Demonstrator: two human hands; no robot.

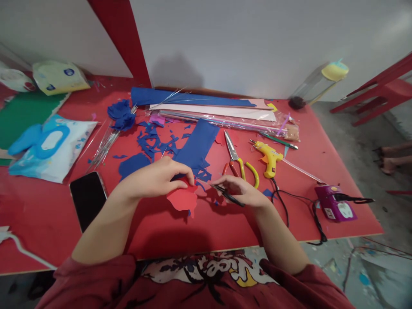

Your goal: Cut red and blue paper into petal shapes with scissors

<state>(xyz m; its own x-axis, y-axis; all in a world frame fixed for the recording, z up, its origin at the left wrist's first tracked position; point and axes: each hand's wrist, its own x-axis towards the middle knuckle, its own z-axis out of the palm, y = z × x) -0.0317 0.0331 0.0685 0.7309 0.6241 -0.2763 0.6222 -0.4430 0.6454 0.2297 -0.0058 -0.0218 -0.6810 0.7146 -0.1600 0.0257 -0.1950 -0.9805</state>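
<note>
Between thumb and fingers, my left hand (169, 176) pinches a red paper piece (183, 199) with a wavy, petal-like edge. My right hand (240, 191) is closed around a slim black tool with a narrow tip (229, 196); the fingers hide part of it, so its exact kind is unclear. Its tip points left toward the red piece, apart from it. Just beyond my hands lie a blue sheet strip (199, 143) and many blue scraps (149, 139). Large scissors (236, 156) with red and yellow handles rest beyond my right hand.
A yellow glue gun (269, 158) lies right, its cord near a purple power block (336, 204). On the left are a phone (87, 199), a wipes pack (53, 148), wires (106, 148) and a blue paper flower (121, 115). Paper strips (206, 110) line the back wall.
</note>
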